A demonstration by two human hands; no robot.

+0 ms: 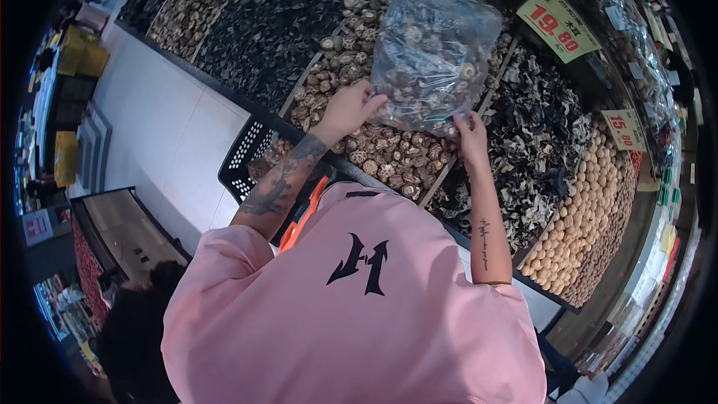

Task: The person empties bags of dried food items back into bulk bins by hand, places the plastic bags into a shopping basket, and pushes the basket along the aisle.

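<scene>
Head view: pinching transparent bag (437,41) by near corners, with narrow grip of left hand (348,110) and of right hand (472,137), over dried mushrooms (396,157), reaching toward front edge of counter (353,167). Already mostly spread out; whether opened or containing mushrooms, impossible to say.

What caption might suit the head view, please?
Left hand and right hand hold a clear plastic bag over brown mushrooms.

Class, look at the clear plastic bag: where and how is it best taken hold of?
Probably pinch the clear plastic bag at both ends of its near edge, coming from the near side. It looks thin, creased and limp, spread over the dried mushrooms, with that edge nearest the body. The left hand and right hand are at those two ends.
</scene>
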